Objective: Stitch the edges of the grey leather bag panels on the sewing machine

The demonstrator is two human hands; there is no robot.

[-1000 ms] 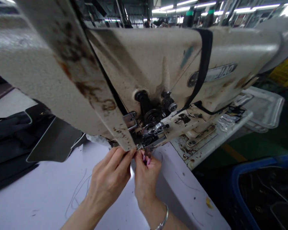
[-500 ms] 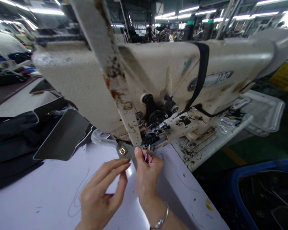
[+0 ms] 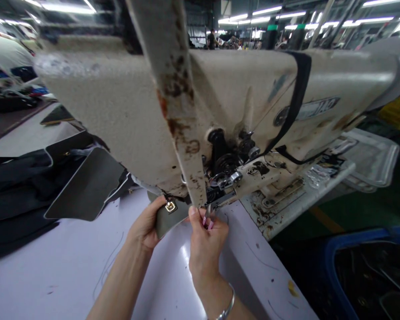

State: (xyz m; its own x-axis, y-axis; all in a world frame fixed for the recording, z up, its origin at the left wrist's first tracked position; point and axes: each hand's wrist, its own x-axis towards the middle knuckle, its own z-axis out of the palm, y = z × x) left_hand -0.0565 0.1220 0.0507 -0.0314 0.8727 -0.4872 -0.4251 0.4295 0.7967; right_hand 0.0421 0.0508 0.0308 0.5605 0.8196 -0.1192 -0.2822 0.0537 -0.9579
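A dark grey-green leather-like piece (image 3: 168,223) with a gold metal fitting (image 3: 170,206) lies at the base of a sewing machine (image 3: 136,120). My left hand (image 3: 145,226) is closed on its left edge, with some fingers hidden beneath. Small thread snips (image 3: 206,222) with pink handles sit in my right hand (image 3: 205,244), blades pointing up toward the machine. That hand's thumb presses at the right edge of the same piece, close to the machine's rusty upright bar (image 3: 183,120). The needle area is hidden behind the bar.
Dark panels (image 3: 86,186) and black fabric (image 3: 16,191) are piled on the left of the white work surface (image 3: 70,262). Loose threads lie on it. A blue bin (image 3: 331,266) stands at lower right, a clear plastic tray (image 3: 375,155) behind it.
My left hand has moved up and forward from above the white surface and now grips the piece, which shows more. My right hand stays nearly in place with the snips.
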